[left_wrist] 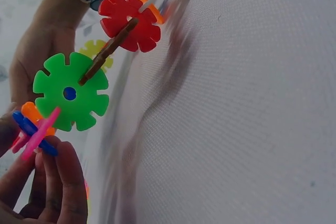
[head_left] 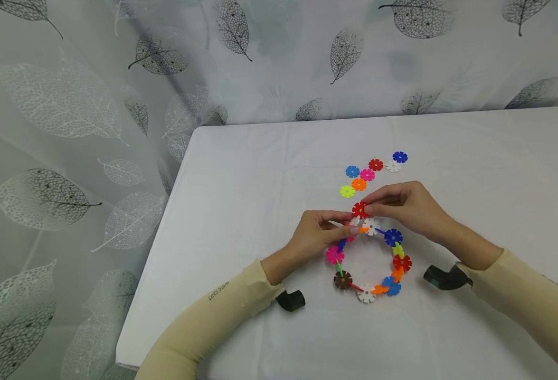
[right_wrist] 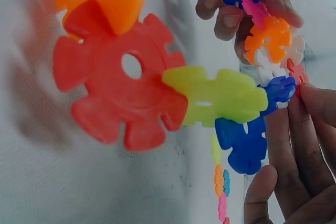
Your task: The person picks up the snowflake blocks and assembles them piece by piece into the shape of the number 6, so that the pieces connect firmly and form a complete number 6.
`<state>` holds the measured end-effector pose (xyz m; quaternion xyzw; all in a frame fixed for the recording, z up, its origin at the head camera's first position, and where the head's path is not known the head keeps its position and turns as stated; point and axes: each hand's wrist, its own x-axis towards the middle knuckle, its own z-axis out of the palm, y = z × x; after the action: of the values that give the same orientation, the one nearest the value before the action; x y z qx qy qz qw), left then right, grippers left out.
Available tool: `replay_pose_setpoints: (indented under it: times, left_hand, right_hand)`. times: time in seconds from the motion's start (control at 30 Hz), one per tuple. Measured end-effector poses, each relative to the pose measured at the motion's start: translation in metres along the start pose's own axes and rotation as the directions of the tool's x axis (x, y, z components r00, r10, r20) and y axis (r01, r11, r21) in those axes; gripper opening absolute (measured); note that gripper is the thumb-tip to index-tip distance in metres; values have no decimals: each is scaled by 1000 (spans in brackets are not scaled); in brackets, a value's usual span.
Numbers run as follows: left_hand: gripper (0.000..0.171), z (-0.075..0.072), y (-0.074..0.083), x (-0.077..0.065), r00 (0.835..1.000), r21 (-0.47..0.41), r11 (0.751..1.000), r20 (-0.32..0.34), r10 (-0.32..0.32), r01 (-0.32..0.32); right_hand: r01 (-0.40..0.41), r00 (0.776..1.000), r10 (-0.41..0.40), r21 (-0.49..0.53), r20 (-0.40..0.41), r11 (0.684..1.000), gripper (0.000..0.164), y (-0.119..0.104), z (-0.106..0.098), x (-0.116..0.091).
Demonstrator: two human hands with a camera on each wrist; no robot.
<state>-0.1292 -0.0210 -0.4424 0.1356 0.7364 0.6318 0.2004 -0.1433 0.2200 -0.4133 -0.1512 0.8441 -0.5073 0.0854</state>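
A ring of notched plastic snowflake discs in many colours, linked edge to edge, hangs between both hands over the white table; its blue disc (head_left: pixel 393 237) is on the right side. My left hand (head_left: pixel 318 232) pinches the ring at its upper left, by a pink disc and an orange one (right_wrist: pixel 269 39). Between the thumb and fingers of my right hand (head_left: pixel 409 207) is a red disc (head_left: pixel 360 210), held at the top of the ring right against the white discs. A green disc (left_wrist: pixel 86 106) hangs nearest the left wrist camera. Fingers partly hide the joint.
Beyond the hands, several loose discs lie flat on the table (head_left: pixel 240 179), among them a yellow one (head_left: pixel 347 191), an orange one (head_left: pixel 359 184) and a dark blue one (head_left: pixel 399 157). A leaf-patterned curtain (head_left: pixel 279 63) hangs behind the table's far edge and along its left side.
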Motion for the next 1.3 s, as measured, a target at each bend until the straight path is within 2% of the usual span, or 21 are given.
replay_pose_setpoints:
  times: [0.17, 0.37, 0.57, 0.8, 1.03, 1.13, 1.23, 1.3]
  left_hand:
    - [34, -1, -2, 2, 1000, -17, 1000, 9, 23, -23]
    - [33, -2, -5, 4, 998, 29, 998, -1, 60, -60]
    - [33, -3, -5, 5, 999, 46, 998, -1, 48, -48]
    - [38, -2, -6, 3, 999, -28, 1000, 34, -7, 8]
    - [48, -2, -6, 0, 998, -31, 999, 52, 24, -22]
    - [49, -2, -7, -1, 998, -36, 999, 51, 41, -39]
    - [49, -3, -7, -1, 998, -42, 998, 40, 48, -47]
    - [48, -3, -7, -1, 998, -51, 998, 35, 51, -49]
  right_hand:
    - [42, 999, -43, -39, -29, 998, 19, -4, 4, 1]
    - [40, 999, -42, -76, -31, 996, 19, -4, 8, 3]
    - [19, 1000, -19, -76, 10, 997, 20, -1, 8, 5]
    - [13, 999, -11, -78, 32, 997, 20, 0, 7, 5]
    - [11, 999, -8, -95, 31, 995, 23, 4, 7, 5]
    - [15, 1000, -17, -123, -13, 992, 29, 4, 2, 7]
    - [-18, 992, 2, -128, -127, 992, 41, 4, -6, 11]
    - [-51, 975, 26, -106, -223, 993, 48, 5, -12, 14]
